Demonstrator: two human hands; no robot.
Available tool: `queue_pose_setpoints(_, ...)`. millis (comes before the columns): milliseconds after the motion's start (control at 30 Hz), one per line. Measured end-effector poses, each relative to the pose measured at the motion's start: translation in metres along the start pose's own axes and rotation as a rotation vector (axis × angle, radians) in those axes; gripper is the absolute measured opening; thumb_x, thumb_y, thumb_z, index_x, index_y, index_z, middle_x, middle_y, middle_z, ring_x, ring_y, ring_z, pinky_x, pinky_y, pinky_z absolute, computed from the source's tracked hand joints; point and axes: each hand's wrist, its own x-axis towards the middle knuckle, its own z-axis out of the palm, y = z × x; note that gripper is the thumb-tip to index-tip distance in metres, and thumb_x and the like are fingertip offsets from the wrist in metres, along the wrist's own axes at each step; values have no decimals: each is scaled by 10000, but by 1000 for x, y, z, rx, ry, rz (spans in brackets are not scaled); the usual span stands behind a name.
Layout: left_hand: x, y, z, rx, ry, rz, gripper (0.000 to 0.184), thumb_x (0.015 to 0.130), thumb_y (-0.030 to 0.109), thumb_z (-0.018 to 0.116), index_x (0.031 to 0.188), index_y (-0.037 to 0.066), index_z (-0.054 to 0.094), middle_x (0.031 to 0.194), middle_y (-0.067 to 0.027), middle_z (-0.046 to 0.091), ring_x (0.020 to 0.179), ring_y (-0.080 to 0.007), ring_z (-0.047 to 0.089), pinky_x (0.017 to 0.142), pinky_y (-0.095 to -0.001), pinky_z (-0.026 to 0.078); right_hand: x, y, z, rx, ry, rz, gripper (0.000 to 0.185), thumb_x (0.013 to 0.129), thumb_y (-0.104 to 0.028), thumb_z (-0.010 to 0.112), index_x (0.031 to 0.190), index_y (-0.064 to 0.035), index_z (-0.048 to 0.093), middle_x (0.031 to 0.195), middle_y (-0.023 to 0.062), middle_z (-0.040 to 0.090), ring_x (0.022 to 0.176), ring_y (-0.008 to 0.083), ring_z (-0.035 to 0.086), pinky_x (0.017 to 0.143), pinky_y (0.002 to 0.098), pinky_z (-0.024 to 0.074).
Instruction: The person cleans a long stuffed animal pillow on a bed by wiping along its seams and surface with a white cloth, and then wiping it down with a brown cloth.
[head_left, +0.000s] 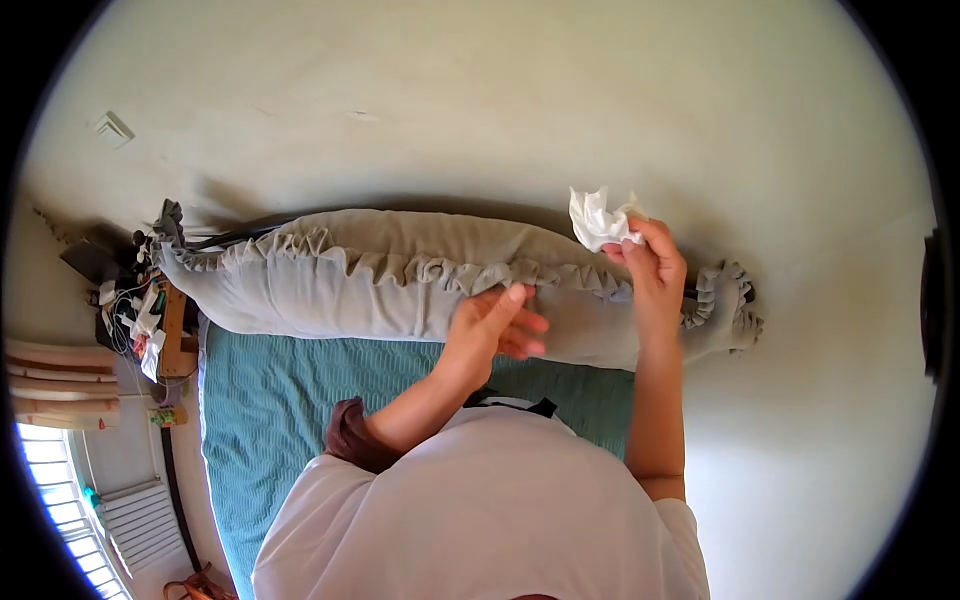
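Note:
A crumpled white tissue (597,220) is pinched between the thumb and fingers of my right hand (655,268), raised in front of the wall. Below and behind it runs a long padded headboard in a grey cover (370,300) with a ruffled, gathered seam. My left hand (492,325) is at the front of this cover, its thumb up and its fingers loosely bent and apart, with nothing in them. Whether its fingertips touch the fabric I cannot tell. A dark brown cloth (352,435) lies around or under my left elbow.
A teal quilted bedspread (270,420) covers the bed in front of the headboard. On the left stands a wooden bedside unit (178,330) with cables and clutter. The pale wall (480,110) rises behind, with a light switch (114,130). A radiator (145,525) is at lower left.

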Motion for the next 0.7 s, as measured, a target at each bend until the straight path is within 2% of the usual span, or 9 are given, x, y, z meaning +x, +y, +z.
queue_pose_setpoints(67,15,-7,-3,-93,118,33,547,941,465,545,1123,-50,581,782,-98,676,622,-172,664,530,-265,492,-12,-11,4,4,-12,6,216,895,-48,627,1109,-12,623,1055,57,541,883,106,584,723,221,502)
queue_pose_setpoints(100,22,-8,0,-138,174,57,428,916,390,604,1034,-20,625,687,-72,635,556,-152,622,503,-262,470,-16,-16,5,7,-29,16,229,886,-39,638,1112,-6,618,1060,54,532,925,113,576,777,228,503)
queue_pose_setpoints(133,26,-14,-5,-135,173,58,428,916,390,604,1034,-20,625,687,-72,635,556,-152,622,503,-262,470,-21,-12,2,8,-27,14,229,886,-39,638,1112,-6,618,1060,54,532,925,113,576,777,228,503)
queue_pose_setpoints(233,35,-22,-9,-254,171,167,186,891,182,550,840,24,634,603,-14,538,447,-130,485,476,-278,456,-17,-4,-4,-127,-5,-98,267,855,-26,671,1117,2,626,1035,44,552,922,121,580,807,246,501)
queue_pose_setpoints(300,24,-24,-10,-230,163,183,180,892,181,549,840,28,628,604,-13,536,449,-127,488,475,-270,458,-13,-13,0,73,137,73,295,828,-33,710,1115,-9,647,996,41,583,903,113,572,783,248,495)
queue_pose_setpoints(400,9,-21,-14,-149,146,207,211,909,222,559,895,25,634,624,-17,553,460,-118,511,481,-248,470,-10,-20,12,66,65,140,322,795,12,680,1115,-16,659,956,41,607,853,104,562,741,240,476)
queue_pose_setpoints(500,2,-2,-4,-31,133,97,284,920,287,577,954,12,641,636,-22,571,466,-114,530,479,-239,475,-4,-10,16,-184,-61,23,385,747,52,591,1121,-14,656,975,41,610,826,110,561,724,237,462)
queue_pose_setpoints(600,14,2,-3,-18,144,87,343,920,330,593,968,-6,648,648,-27,586,463,-125,535,474,-253,474,-5,-15,9,-202,-152,79,447,707,54,516,1126,-14,657,1007,43,607,826,117,560,729,235,452)
queue_pose_setpoints(700,32,-12,-14,-94,201,128,331,912,329,602,882,2,650,654,-36,589,471,-141,526,495,-280,483,-14,-19,7,-85,-97,72,404,735,58,527,1109,-17,662,1018,47,617,857,123,571,766,240,458)
